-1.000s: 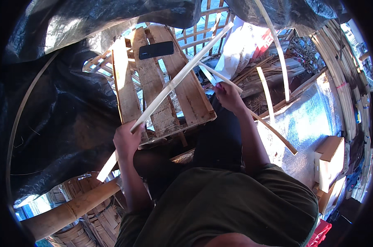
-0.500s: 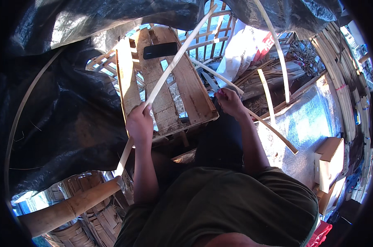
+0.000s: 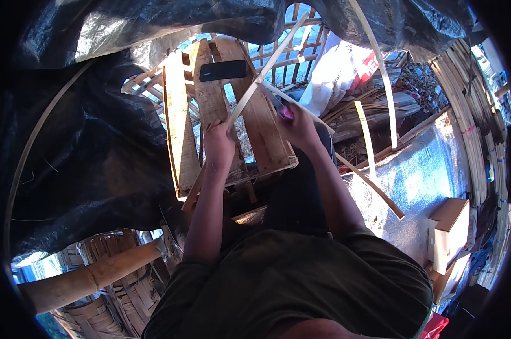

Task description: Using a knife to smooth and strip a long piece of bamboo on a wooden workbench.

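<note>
Closed round a long pale bamboo strip (image 3: pixel 276 57), my left hand (image 3: pixel 219 148) is over the near part of a slatted wooden bench (image 3: pixel 265 133). The strip slants up to the far right, and its lower end shows below my hand. My right hand (image 3: pixel 302 131) grips a knife (image 3: pixel 278 104) with a pinkish handle. Its blade points toward the strip; whether it touches cannot be made out. A second bamboo strip (image 3: pixel 374 191) runs behind my right hand, partly hidden. On the bench lies a black phone (image 3: pixel 223 70).
Black plastic sheeting (image 3: pixel 92 164) hangs at left and above. Right of me are upright bamboo strips (image 3: pixel 366 135), a silvery sheet (image 3: pixel 419 164) and cardboard boxes (image 3: pixel 448 229). A white sack (image 3: pixel 337 68) is at the back; a bamboo pole (image 3: pixel 92 277) juts in lower left.
My left hand has moved right and slightly up with the bamboo strip. My right hand has moved left with the knife, bringing the blade close to the strip.
</note>
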A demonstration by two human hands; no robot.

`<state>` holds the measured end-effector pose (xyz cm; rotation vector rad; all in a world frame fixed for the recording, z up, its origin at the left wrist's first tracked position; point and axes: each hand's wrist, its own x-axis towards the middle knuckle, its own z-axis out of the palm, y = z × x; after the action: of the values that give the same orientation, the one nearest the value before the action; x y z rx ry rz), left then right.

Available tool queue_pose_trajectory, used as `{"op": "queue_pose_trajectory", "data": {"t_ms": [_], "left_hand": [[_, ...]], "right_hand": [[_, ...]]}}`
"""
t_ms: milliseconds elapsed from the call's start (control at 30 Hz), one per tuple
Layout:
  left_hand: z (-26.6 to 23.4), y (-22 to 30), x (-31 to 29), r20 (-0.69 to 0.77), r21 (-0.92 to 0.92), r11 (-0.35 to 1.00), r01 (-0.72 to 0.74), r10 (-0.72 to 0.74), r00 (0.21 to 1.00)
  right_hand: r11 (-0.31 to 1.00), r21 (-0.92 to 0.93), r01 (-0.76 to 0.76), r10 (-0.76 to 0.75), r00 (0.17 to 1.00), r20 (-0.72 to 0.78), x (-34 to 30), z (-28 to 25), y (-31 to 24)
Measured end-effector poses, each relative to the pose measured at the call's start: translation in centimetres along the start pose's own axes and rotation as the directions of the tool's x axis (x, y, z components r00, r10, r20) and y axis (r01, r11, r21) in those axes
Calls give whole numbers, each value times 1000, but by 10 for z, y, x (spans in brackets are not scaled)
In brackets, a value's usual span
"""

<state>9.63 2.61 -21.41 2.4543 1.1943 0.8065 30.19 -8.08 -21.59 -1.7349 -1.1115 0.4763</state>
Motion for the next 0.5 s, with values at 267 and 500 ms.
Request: {"op": "queue_pose_trajectory", "data": {"t_ms": [267,500], "left_hand": [[-24,-4,-22,42,-34,999,13,-12,999],[-92,-13,-72,95,231,921,313,-341,935]], "right_hand": [[808,-412,422,-274,887,371,98,65,7],[788,-415,454,-290,869,401,79,66,-12]]}}
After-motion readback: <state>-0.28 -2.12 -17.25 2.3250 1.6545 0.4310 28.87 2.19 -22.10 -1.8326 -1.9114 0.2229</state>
